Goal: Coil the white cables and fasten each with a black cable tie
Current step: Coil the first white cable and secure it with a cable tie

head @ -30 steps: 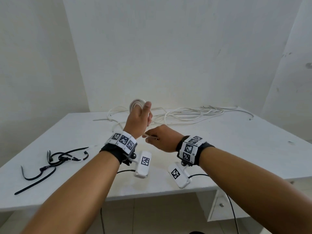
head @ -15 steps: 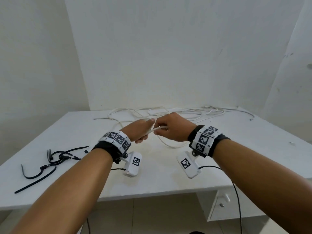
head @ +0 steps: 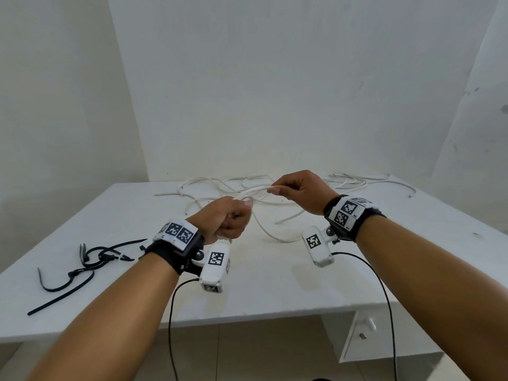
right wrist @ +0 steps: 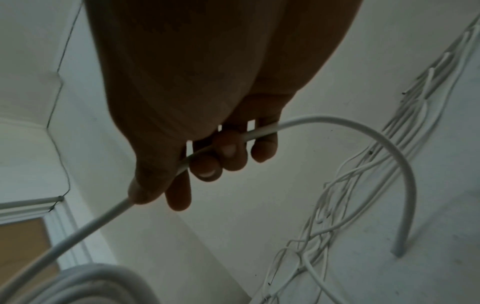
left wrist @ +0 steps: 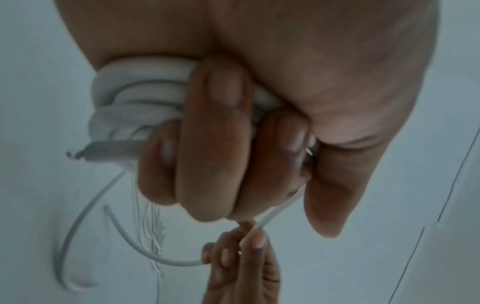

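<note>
My left hand (head: 229, 220) is a fist around a small coil of white cable (left wrist: 135, 102), several loops wound together, with a cut end sticking out. From that coil the same white cable (head: 257, 189) runs up to my right hand (head: 298, 192), which pinches it between thumb and fingers (right wrist: 228, 150) a little above the table. Beyond the right hand the cable's free tail (right wrist: 384, 164) arcs down to the table. More loose white cables (head: 343, 181) lie tangled along the back. Black cable ties (head: 90, 259) lie at the left.
The white table (head: 275, 284) stands in a corner of white walls. Its front edge runs below my wrists, with a white drawer unit (head: 365, 334) under the right side. Thin black camera leads (head: 384, 298) hang from both wrists.
The left hand dropped from raised to a low fist near the table. The right hand moved right and up, drawing a stretch of cable out from the coil.
</note>
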Available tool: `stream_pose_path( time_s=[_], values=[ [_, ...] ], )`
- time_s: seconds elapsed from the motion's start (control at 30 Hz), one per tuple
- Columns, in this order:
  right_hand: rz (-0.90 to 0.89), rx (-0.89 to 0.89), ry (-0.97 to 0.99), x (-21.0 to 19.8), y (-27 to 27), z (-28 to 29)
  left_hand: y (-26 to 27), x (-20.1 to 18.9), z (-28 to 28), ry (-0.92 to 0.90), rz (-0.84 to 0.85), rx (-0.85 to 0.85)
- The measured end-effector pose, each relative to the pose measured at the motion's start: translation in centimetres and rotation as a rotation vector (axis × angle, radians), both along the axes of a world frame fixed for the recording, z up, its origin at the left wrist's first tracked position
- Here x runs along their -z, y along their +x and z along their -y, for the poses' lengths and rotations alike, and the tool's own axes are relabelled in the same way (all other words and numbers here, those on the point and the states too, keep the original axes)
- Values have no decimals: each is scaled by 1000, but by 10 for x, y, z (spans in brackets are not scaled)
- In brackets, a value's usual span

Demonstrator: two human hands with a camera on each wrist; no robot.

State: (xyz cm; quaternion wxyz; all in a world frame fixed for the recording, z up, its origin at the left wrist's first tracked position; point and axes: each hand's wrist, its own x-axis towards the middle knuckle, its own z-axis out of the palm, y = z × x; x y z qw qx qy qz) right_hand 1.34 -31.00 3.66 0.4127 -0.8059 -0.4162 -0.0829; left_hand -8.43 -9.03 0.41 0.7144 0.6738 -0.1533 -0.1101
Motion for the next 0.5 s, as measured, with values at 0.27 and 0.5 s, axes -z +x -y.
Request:
stream_pose_path(
  time_s=[0.27,0.5],
  values=[
    [-107,-35,221,8,8,0,-14,-15,3,-398,-42,206],
    [-168,28,308,13,18,10,-17,-27,-15,-669,71,352]
  ],
)
